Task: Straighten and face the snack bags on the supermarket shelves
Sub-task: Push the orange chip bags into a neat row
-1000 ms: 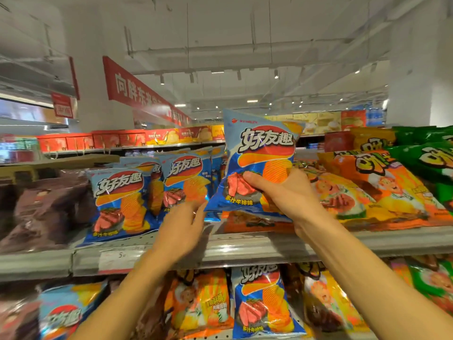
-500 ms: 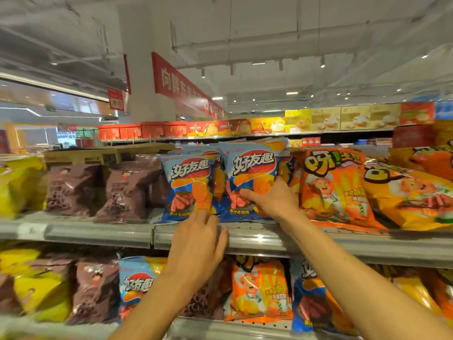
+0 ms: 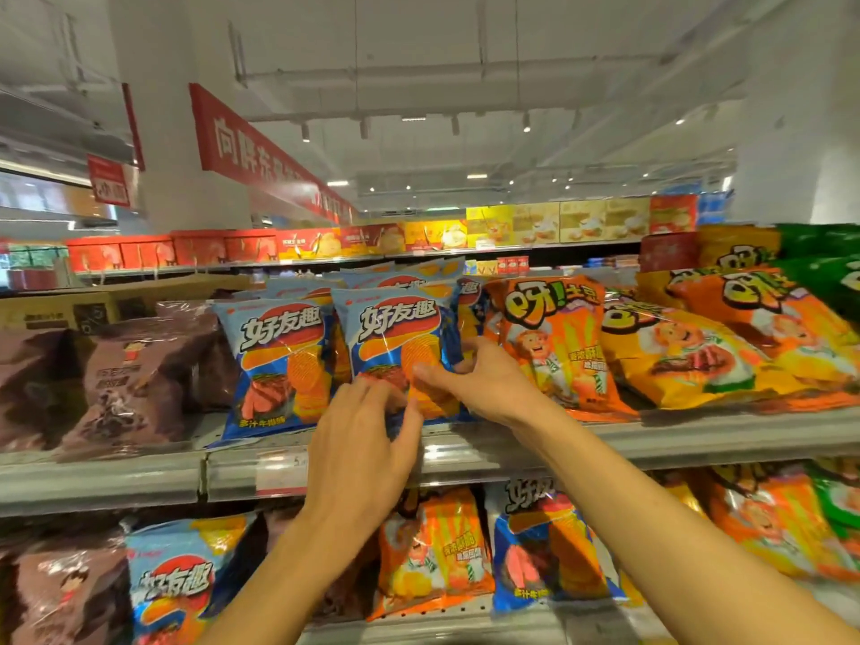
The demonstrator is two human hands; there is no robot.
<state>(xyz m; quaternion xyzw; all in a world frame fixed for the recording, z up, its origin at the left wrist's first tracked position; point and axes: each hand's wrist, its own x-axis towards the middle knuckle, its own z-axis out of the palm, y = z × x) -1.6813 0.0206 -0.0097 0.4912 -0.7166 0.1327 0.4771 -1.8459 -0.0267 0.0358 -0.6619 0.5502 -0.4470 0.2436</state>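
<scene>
A blue chip bag (image 3: pixel 395 332) stands upright at the front of the upper shelf (image 3: pixel 698 439), label facing me. My right hand (image 3: pixel 484 379) grips its lower right edge, thumb across the front and fingers curled behind. My left hand (image 3: pixel 363 453) touches the bag's bottom left corner with its fingertips, fingers fairly straight. A second blue chip bag (image 3: pixel 279 365) stands just left of it, with more blue bags stacked behind both.
Brown snack bags (image 3: pixel 135 384) fill the shelf to the left. Orange bags (image 3: pixel 558 346) and yellow bags (image 3: pixel 688 360) lean to the right, green ones at far right. The lower shelf (image 3: pixel 442 626) holds mixed blue, orange and brown bags. A price tag (image 3: pixel 281 472) sits on the shelf rail.
The right hand brought the blue bag down from mid-air and set it upright on the shelf. The left hand rose from the shelf rail to the bag's bottom corner.
</scene>
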